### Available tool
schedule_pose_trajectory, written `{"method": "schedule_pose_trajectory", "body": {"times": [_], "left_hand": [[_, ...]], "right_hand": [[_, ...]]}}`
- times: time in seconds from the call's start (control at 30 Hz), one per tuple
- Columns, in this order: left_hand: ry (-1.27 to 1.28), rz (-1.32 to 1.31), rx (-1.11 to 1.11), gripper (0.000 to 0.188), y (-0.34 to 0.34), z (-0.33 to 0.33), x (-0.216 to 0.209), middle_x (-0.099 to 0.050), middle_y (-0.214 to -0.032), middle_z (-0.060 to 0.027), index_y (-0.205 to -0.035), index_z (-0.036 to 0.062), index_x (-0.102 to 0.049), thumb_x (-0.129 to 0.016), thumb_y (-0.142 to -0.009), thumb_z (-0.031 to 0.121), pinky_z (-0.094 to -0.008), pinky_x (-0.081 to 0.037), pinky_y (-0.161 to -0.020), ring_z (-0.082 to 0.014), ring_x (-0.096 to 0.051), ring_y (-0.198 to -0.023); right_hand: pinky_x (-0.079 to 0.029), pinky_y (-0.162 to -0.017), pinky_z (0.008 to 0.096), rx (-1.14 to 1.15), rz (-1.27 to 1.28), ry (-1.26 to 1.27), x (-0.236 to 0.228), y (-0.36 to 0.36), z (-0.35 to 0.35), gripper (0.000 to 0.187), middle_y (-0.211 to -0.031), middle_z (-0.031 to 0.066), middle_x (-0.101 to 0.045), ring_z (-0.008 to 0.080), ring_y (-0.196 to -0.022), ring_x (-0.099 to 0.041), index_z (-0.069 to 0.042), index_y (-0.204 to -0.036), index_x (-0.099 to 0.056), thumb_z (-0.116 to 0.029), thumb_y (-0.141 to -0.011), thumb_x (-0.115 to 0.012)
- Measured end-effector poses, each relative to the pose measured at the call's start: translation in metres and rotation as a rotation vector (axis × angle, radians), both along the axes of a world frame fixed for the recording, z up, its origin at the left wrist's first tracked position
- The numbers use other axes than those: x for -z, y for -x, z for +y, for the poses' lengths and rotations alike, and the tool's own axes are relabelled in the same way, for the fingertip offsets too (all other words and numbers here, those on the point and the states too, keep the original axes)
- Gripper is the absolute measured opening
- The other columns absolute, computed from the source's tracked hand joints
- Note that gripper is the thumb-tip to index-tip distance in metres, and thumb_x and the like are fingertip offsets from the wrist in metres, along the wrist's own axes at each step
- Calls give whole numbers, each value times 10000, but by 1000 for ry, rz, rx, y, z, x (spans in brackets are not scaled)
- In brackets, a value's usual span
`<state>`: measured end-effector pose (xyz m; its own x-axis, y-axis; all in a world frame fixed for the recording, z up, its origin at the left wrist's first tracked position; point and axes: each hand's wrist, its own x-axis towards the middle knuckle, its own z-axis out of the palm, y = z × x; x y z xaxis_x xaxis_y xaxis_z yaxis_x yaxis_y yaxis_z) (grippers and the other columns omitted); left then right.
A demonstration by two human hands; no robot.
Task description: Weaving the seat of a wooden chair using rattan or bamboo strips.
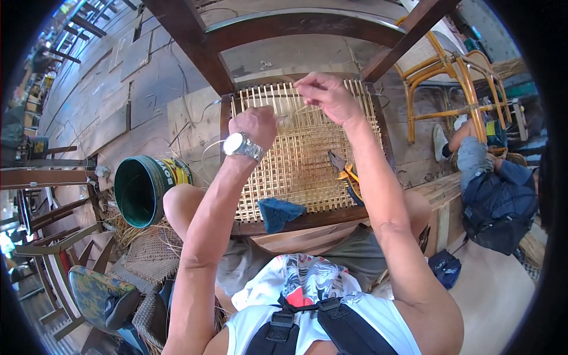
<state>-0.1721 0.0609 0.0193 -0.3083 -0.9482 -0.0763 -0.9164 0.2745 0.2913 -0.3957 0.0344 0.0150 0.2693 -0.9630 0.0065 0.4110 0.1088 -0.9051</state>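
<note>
A dark wooden chair frame (307,32) stands before me, its seat (290,177) woven from pale cane strips. The weave is dense at the near side; at the far side, mostly lengthwise strips show. Over the far left part of the seat is my left hand (255,125), with a watch on its wrist and fingers curled; what they hold is hidden. My right hand (331,97), raised over the far middle, pinches what looks like a thin cane strip. Pliers (346,174) with yellow and black handles lie on the seat near my right forearm. A blue cloth (278,213) rests at its near edge.
A dark green bucket (139,192) lies tilted at my left, beside loose fibres and woven scraps (154,254). A rattan chair (452,71) stands far right. Another person (497,195) sits at right in dark clothing. Several wooden chair frames (47,260) stand at the left.
</note>
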Motion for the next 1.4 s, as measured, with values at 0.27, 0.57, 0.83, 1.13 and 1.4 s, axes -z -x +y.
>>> {"method": "schedule_pose_trajectory", "body": {"times": [0.27,0.57,0.83,1.13,1.4], "left_hand": [[-209,122,-118,280,6,-5,1,-736,-844,-153,-975,128,-753,-629,-933,375,-433,-573,-723,-330,-729,-821],[-184,420,-294,275,-11,15,33,-732,-774,-82,-1005,143,-769,-719,-885,385,-384,-515,-623,-240,-685,-672],[-133,239,-210,263,5,14,0,-734,-820,-124,-968,113,-737,-623,-941,348,-436,-550,-673,-305,-716,-766],[-210,421,-203,311,0,-3,22,-741,-804,-76,-957,122,-744,-661,-909,418,-404,-542,-651,-250,-719,-742],[-177,241,-180,299,23,-13,9,-746,-855,-132,-956,129,-743,-659,-914,414,-451,-557,-711,-326,-723,-799]], "right_hand": [[-535,-738,318,26,1001,-45,27,-10,-7,90,-859,13,-737,135,-779,-662,-114,-859,-763,-198,-844,-791],[-539,-721,353,65,1212,59,19,-27,-20,176,-830,63,-734,180,-776,-690,-84,-788,-709,-220,-770,-819],[-533,-693,322,126,946,13,39,-9,-23,125,-811,28,-722,146,-739,-654,-83,-841,-721,-151,-797,-816],[-550,-712,336,205,1170,37,36,-17,-15,198,-819,59,-730,156,-756,-683,-90,-830,-708,-241,-799,-833],[-525,-672,289,224,877,12,42,-8,-12,106,-822,10,-720,101,-744,-641,-98,-892,-742,-173,-843,-798]]}}
